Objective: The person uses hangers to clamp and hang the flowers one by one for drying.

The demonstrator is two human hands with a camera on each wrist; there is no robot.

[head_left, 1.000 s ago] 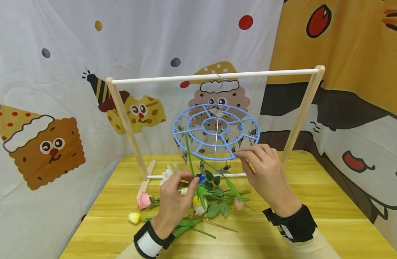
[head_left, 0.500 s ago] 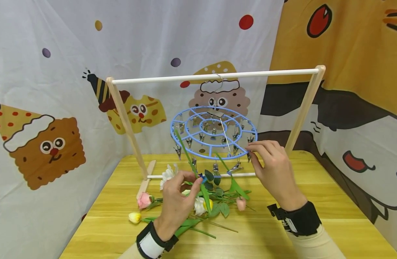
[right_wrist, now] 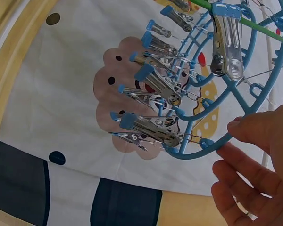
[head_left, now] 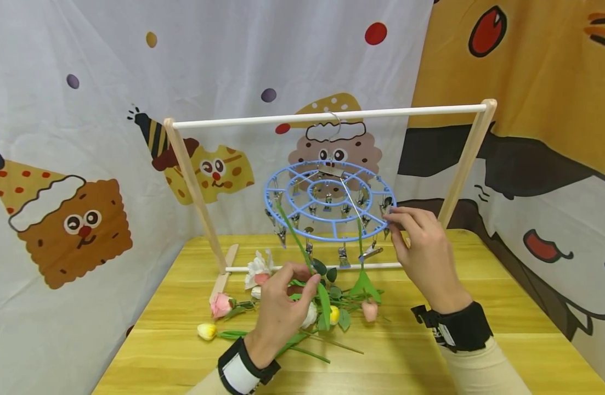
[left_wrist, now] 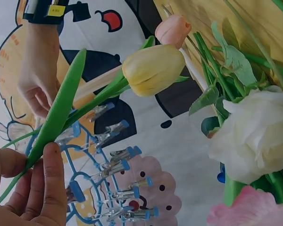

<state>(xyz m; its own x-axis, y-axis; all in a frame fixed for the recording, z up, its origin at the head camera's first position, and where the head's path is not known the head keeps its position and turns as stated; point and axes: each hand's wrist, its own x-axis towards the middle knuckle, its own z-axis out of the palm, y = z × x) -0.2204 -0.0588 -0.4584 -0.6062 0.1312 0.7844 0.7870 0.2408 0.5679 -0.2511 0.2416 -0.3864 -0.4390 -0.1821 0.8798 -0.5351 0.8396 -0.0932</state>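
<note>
Inside left hand (head_left: pixel 281 307), green stem (head_left: pixel 294 236) part-hidden

In front of you stood a yellow wood-grain table (head_left: pixel 154 351), its far right corner rounded. A pale wooden rack (head_left: pixel 190 175) rested on it, the left foot set in from the far left corner. Nearest the left edge lay a yellow-and-white tulip (head_left: pixel 207 331), and just beyond it, toward the far edge, you had a pink rose (head_left: pixel 221 305). A frilled white flower (head_left: pixel 256 269) showed near that rack foot. Around the table's middle you had a partly covered white rose (head_left: pixel 310 315) among dark green leaves (head_left: pixel 344 319), with a thin brownish stem (head_left: pixel 337 344) slanting toward the near edge.
</note>
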